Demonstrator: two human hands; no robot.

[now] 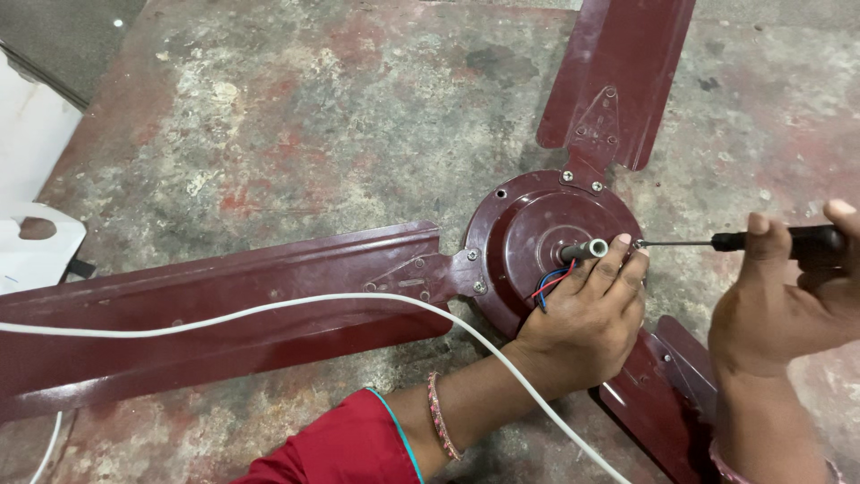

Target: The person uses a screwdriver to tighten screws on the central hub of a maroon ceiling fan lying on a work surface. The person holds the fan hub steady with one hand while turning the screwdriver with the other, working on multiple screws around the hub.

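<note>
A maroon ceiling fan lies on the floor, its round motor housing (528, 224) facing up with a short grey shaft (584, 250) and red and blue wires (554, 282) at the centre. My left hand (587, 314) rests on the housing, fingers beside the shaft. My right hand (788, 300) grips a black-handled screwdriver (770, 240) held level, its thin tip touching a screw at the housing's right rim. Three blades spread out: one long to the left (215, 314), one up (618, 81), one lower right (663, 403).
A white cable (269, 309) runs across the left blade and under my left forearm. The worn red and grey concrete floor (313, 116) surrounds the fan. A white object (31, 179) stands at the left edge.
</note>
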